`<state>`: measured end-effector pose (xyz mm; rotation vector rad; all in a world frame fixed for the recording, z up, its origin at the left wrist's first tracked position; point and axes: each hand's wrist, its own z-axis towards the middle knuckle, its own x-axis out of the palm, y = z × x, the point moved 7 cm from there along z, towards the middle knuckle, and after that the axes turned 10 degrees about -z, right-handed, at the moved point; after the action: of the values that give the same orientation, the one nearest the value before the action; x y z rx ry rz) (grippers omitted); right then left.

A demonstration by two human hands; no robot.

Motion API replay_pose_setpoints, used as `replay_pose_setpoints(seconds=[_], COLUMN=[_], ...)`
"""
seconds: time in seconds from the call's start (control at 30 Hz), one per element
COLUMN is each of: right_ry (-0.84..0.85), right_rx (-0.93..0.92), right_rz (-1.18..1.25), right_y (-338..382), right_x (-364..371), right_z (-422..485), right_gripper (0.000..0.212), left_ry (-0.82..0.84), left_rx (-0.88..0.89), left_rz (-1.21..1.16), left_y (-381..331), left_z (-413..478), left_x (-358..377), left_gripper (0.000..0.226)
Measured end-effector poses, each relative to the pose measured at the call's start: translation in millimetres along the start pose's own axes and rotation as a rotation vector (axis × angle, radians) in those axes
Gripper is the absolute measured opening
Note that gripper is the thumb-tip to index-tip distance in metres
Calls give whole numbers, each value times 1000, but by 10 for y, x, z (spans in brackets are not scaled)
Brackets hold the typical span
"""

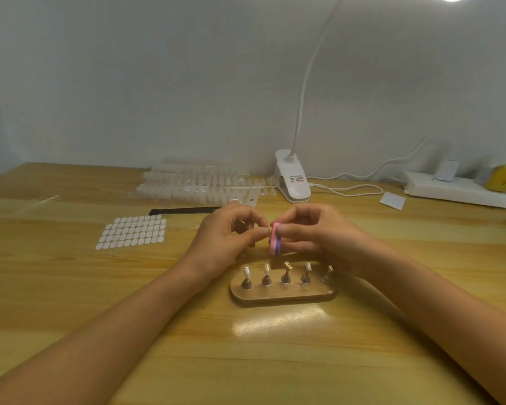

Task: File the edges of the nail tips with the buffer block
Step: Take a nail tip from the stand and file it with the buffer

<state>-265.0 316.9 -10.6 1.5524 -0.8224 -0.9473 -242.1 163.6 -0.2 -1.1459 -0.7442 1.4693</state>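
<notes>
My right hand (313,233) grips the buffer block (275,240) on edge at 12 o'clock of the peg stand (284,295); my left hand (231,236), at the block's 9 o'clock, pinches something against it (presumably a nail tip, too small to see), kept close for control.

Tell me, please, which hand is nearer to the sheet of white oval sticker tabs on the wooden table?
Left. The left hand is just right of the sheet of white oval sticker tabs; the right hand, holding the pink and purple buffer block, is farther right, beyond it.
</notes>
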Motion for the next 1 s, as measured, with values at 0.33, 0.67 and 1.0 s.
replay_pose_setpoints(seconds=[0.33, 0.67, 1.0], right_ry=[-136, -164, -50], right_rx=[-67, -71, -21], right_rz=[53, 145, 105], right_y=[76, 82, 18], right_x=[-108, -163, -63], right_z=[-15, -34, -45], right_gripper=[29, 28, 27], left_ry=[20, 3, -8], left_rx=[-39, -45, -45], left_rz=[-44, -67, -60], left_y=[30, 27, 15], left_z=[-1, -13, -4], left_x=[12, 16, 9], left_gripper=[2, 1, 2])
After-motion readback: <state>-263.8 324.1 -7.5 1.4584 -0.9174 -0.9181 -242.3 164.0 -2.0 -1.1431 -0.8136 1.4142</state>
